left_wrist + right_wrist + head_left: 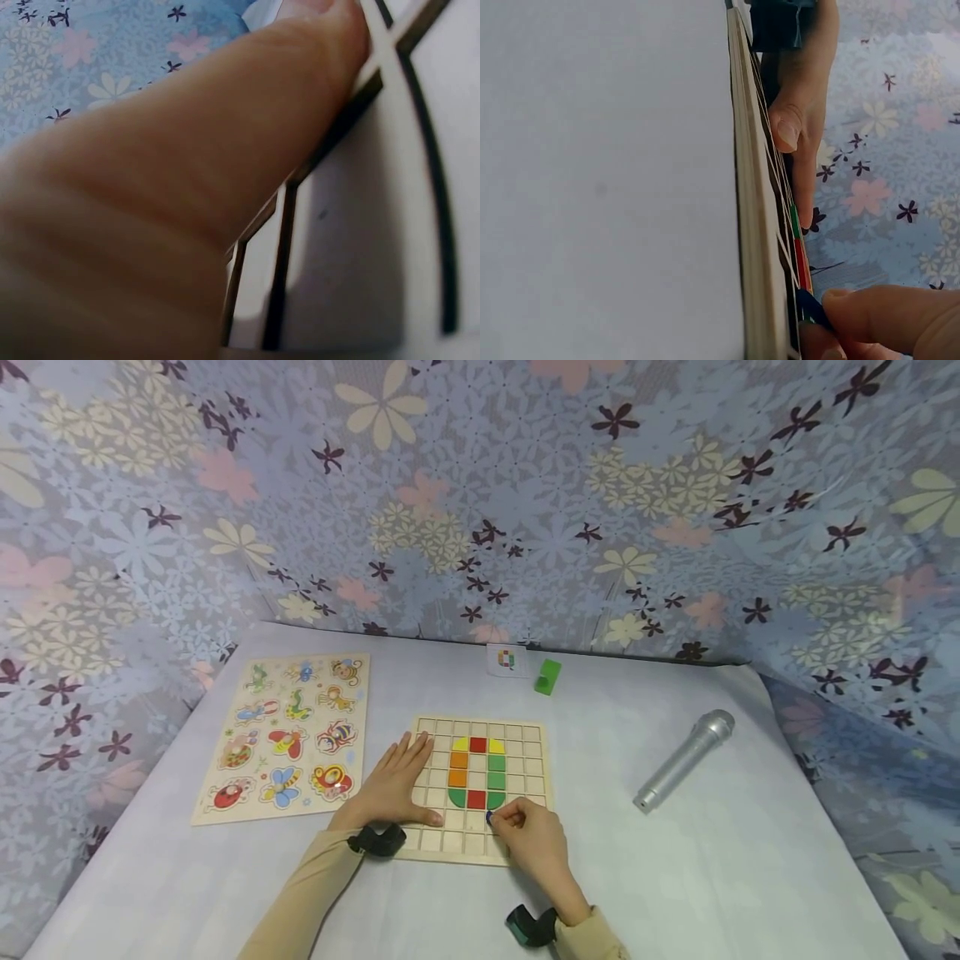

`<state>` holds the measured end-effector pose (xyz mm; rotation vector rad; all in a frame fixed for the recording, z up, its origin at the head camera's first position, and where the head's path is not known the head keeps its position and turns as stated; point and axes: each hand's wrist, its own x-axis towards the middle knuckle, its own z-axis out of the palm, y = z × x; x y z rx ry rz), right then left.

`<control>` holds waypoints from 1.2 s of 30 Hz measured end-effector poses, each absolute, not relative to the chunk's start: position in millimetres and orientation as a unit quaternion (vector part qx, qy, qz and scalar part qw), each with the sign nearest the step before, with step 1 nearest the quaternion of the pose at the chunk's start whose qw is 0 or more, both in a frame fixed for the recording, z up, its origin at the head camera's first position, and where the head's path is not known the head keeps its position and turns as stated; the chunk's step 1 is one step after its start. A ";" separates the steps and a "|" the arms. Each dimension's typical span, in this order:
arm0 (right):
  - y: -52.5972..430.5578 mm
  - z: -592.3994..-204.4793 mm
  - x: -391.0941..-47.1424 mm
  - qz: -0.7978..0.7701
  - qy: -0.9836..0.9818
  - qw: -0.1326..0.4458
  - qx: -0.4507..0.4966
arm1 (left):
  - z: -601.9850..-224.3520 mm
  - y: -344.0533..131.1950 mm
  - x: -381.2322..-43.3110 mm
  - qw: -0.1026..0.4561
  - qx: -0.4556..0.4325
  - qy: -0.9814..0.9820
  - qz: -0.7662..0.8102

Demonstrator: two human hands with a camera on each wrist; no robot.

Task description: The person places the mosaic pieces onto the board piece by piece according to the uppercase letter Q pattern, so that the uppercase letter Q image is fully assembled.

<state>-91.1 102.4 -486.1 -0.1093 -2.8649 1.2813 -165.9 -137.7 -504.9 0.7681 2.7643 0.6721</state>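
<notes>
A wooden grid board [430, 842] lies on the table with a ring of coloured tiles set in its squares: red tiles [477, 745], yellow corners, orange tiles [457, 769] on the left and green tiles [496, 772] on the right. My left hand [393, 787] rests on the board's left side, fingers spread and straight, thumb along a lower row. Between thumb and fingers my right hand [534, 839] pinches a small dark blue tile [814, 309] at the board, just below the ring's lower right green corner. In the right wrist view the blue tile is tilted at the grid.
An insect peg puzzle [288, 739] lies on the left. A small pattern card [506, 661] and a green block [547, 677] lie behind the board. To the right is a silver toy microphone [684, 761]. Flowered cloth [480, 510] hangs behind the table.
</notes>
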 end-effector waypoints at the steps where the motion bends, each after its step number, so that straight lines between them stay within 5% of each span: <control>1: 102.1 -486.4 -91.2 0.409 -0.912 0.000 -0.033 | -505.2 -138.2 -165.9 0.097 0.259 0.934 0.227; 25: 106.4 -493.8 -89.3 0.350 -0.936 0.044 -0.021 | -501.4 -131.7 -166.1 0.105 0.269 0.931 0.224; 33: 137.8 -482.3 -118.3 0.453 -0.889 -0.063 0.017 | -499.2 -134.1 -165.5 0.100 0.252 0.934 0.235; 36: 161.7 -470.5 -133.3 0.445 -0.893 -0.058 0.025 | -498.8 -130.6 -164.5 0.106 0.245 0.936 0.230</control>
